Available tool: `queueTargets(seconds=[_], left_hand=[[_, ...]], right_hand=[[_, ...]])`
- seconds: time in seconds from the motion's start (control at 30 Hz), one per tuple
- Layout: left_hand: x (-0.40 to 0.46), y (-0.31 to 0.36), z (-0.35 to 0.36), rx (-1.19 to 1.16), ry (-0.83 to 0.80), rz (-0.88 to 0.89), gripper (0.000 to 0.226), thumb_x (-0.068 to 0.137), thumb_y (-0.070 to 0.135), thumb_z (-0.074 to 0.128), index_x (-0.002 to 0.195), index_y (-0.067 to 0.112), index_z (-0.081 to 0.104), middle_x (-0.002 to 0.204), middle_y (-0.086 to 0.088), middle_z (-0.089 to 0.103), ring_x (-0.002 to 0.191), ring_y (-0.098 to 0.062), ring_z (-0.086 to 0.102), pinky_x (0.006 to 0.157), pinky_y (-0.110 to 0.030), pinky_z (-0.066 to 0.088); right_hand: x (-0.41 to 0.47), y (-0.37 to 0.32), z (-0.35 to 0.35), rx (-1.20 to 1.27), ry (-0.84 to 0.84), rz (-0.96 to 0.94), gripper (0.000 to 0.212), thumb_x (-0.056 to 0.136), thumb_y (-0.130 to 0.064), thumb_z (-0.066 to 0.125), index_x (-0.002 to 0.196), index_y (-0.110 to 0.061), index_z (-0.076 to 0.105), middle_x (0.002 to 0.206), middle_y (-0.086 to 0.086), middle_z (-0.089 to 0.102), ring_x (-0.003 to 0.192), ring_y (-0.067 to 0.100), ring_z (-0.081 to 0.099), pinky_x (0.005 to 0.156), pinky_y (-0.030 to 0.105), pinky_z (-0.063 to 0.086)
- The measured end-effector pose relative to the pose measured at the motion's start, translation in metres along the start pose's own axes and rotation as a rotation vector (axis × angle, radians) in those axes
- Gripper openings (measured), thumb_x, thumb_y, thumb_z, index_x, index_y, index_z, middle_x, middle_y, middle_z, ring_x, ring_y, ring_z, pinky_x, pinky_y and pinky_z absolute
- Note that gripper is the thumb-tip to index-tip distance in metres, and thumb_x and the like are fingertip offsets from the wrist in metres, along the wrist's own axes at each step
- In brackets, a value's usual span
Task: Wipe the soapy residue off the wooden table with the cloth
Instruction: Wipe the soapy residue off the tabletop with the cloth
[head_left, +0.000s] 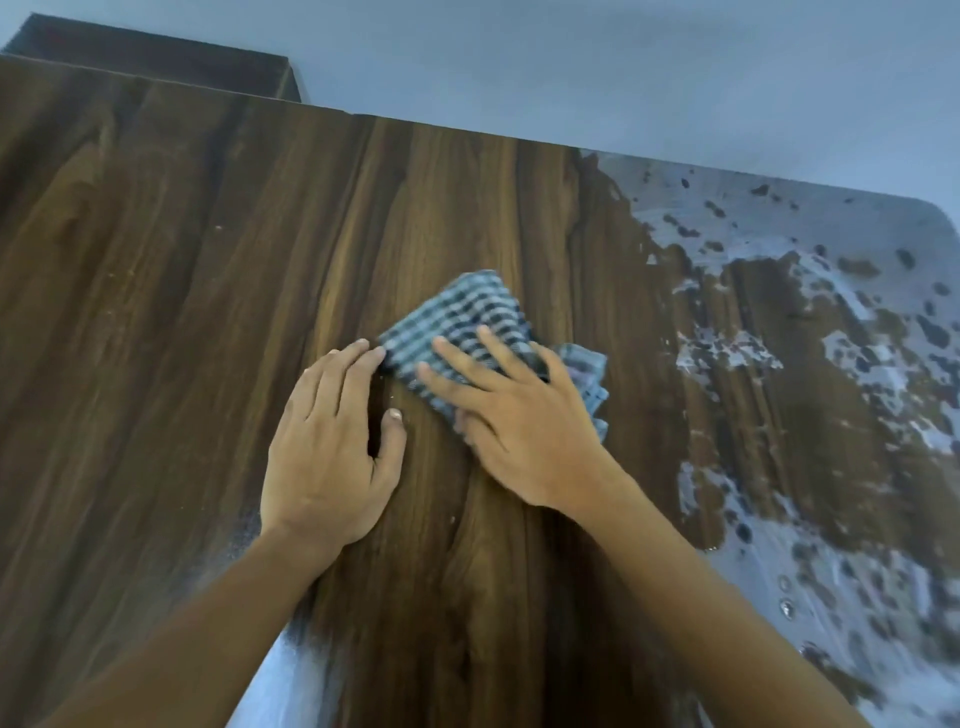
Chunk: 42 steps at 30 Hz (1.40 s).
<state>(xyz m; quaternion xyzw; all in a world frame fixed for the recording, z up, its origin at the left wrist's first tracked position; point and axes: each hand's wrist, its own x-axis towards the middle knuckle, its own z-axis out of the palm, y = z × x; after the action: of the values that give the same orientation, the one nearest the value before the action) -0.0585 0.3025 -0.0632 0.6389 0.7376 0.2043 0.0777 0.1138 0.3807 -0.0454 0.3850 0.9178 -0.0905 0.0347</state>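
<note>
One broad wooden surface (182, 312), dark walnut grain, filling nearly the whole view, far edge running slantwise against a plain blue-grey wall (623, 67), far right corner rounded. Beyond the far left edge, a dark box-like block (156, 62), only its top and one side visible. Across the right third, soapy residue (857, 312): pale, patchy foam from the far edge down to the near right, broken by darker streaks of wiped wood; a smaller pale patch at the near edge between the forearms. Left and middle of the surface bare wood, with wide free room to the left and toward the far edge, much less toward the foam on the right. Near the centre, a folded blue-and-white checked cloth (462, 317), flat on dry wood, well short of the main foam. Right hand (514, 431) pressed on the cloth, fingers spread and straight, palm over its near corner, a loose fold showing past the little finger. Left hand (332, 452) flat on the wood just beside, fingers straight, fingertips touching the cloth's left corner, thumb apart on the wood.
</note>
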Motion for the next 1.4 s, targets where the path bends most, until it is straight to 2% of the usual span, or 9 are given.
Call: queueTargets(seconds=[0.1,0.27,0.7,0.83,0.97,1.13,1.23,1.3,1.4], left_hand=[[0.0,0.0,0.0,0.036,-0.033,0.015,0.047,0.092,0.032,0.035,0.135,0.017,0.047,0.139,-0.008,0.046,0.131,-0.027,0.037,0.108,-0.047,0.033],[-0.002,-0.001,0.003,0.025,-0.024,0.019,0.044,0.092,0.032,0.034,0.129,0.019,0.055,0.137,-0.002,0.05,0.132,-0.026,0.036,0.11,-0.044,0.026],[-0.014,0.001,-0.002,0.052,-0.065,0.09,0.051,0.088,0.034,0.033,0.113,0.003,0.065,0.121,-0.009,0.063,0.123,-0.031,0.05,0.104,-0.048,0.032],[-0.031,-0.006,-0.013,0.134,-0.168,0.153,0.057,0.089,0.04,0.029,0.126,0.007,0.056,0.131,-0.006,0.056,0.128,-0.026,0.045,0.106,-0.043,0.031],[-0.049,-0.012,-0.023,0.216,-0.219,0.192,0.061,0.09,0.049,0.026,0.133,0.013,0.049,0.137,-0.001,0.051,0.131,-0.023,0.042,0.108,-0.046,0.029],[-0.065,-0.013,-0.028,0.263,-0.265,0.199,0.064,0.089,0.054,0.027,0.138,0.016,0.043,0.141,0.002,0.045,0.133,-0.024,0.04,0.107,-0.051,0.031],[-0.066,-0.013,-0.03,0.274,-0.279,0.216,0.064,0.089,0.053,0.026,0.137,0.015,0.045,0.14,0.001,0.047,0.131,-0.026,0.042,0.105,-0.051,0.033],[-0.067,-0.012,-0.031,0.278,-0.286,0.218,0.064,0.09,0.052,0.024,0.137,0.014,0.044,0.141,0.0,0.047,0.131,-0.027,0.042,0.104,-0.052,0.034],[-0.068,-0.01,-0.028,0.274,-0.279,0.206,0.069,0.089,0.055,0.02,0.142,0.013,0.036,0.147,-0.001,0.038,0.136,-0.026,0.033,0.109,-0.051,0.029]], right_hand=[[-0.004,0.034,-0.007,0.031,-0.011,0.237,0.05,0.097,-0.039,0.013,0.146,-0.047,0.005,0.155,-0.022,0.0,0.145,0.014,-0.003,0.112,0.05,0.006],[0.023,0.027,-0.007,0.11,0.06,0.505,0.048,0.102,-0.036,0.02,0.147,-0.043,0.007,0.157,-0.016,-0.001,0.145,0.018,-0.006,0.111,0.052,0.003],[-0.106,-0.034,0.025,0.095,0.066,0.469,0.05,0.097,-0.045,0.009,0.147,-0.044,0.008,0.154,-0.017,0.003,0.144,0.013,0.0,0.11,0.042,0.007],[-0.132,-0.018,0.017,0.13,-0.013,0.617,0.053,0.09,-0.051,-0.004,0.143,-0.049,-0.007,0.149,-0.026,-0.016,0.143,0.011,-0.013,0.114,0.044,0.0],[-0.076,-0.013,0.0,0.178,-0.074,0.815,0.05,0.1,-0.043,0.01,0.148,-0.039,-0.006,0.156,-0.012,-0.014,0.144,0.023,-0.011,0.111,0.056,0.002],[-0.092,-0.073,0.014,0.133,-0.022,0.511,0.05,0.101,-0.041,0.013,0.148,-0.039,-0.005,0.156,-0.012,-0.012,0.143,0.022,-0.015,0.112,0.051,-0.002],[-0.148,-0.101,0.027,0.125,-0.019,0.384,0.049,0.101,-0.043,0.012,0.149,-0.041,0.005,0.156,-0.015,0.003,0.145,0.017,-0.001,0.114,0.042,0.0],[-0.175,-0.099,0.026,0.087,-0.028,0.473,0.05,0.099,-0.047,0.007,0.148,-0.042,0.007,0.155,-0.018,0.005,0.144,0.015,0.006,0.112,0.039,0.003],[-0.165,-0.068,0.019,0.132,-0.049,0.657,0.058,0.088,-0.055,-0.009,0.145,-0.043,-0.01,0.152,-0.022,-0.016,0.144,0.013,-0.012,0.114,0.041,-0.004]])
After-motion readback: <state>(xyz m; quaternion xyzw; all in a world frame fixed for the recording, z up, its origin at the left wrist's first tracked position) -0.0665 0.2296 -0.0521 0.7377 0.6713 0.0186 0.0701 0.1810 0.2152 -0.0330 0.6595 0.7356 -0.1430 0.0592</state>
